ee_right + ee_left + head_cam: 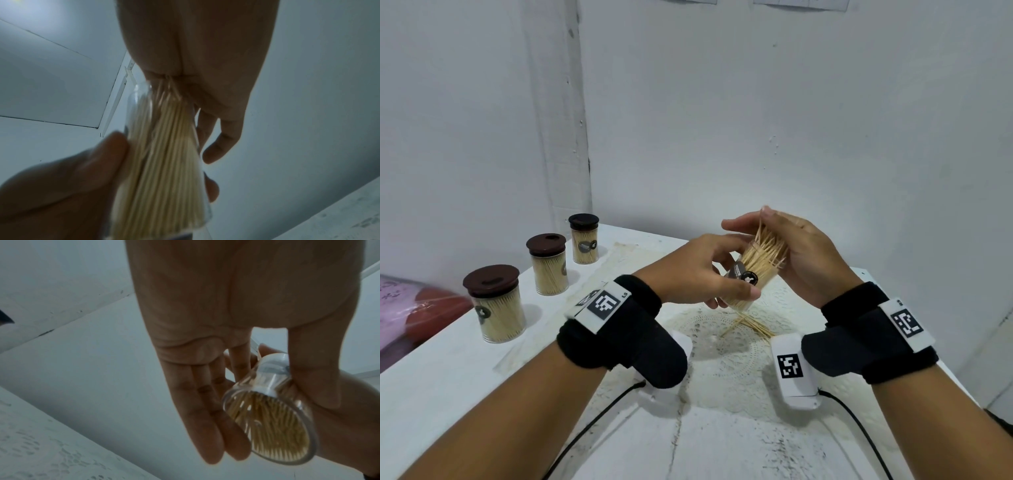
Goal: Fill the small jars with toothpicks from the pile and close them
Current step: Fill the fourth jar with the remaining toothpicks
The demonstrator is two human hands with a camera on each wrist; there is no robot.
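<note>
The left hand (pixel 698 270) grips a clear open jar (pixel 744 284), thumb and fingers curled round its wall, holding it tilted above the white table (pixel 448 363). A bundle of toothpicks (pixel 767 253) fills the jar and protrudes from its mouth. The right hand (pixel 801 253) cups the protruding tips, its palm pressed against them and its fingers loosely bent over the bundle. A few loose toothpicks (pixel 750 327) lie on the lace doily (pixel 726 356) directly beneath the jar. Three filled jars with brown lids (pixel 498 305) stand in a row at the table's left edge.
</note>
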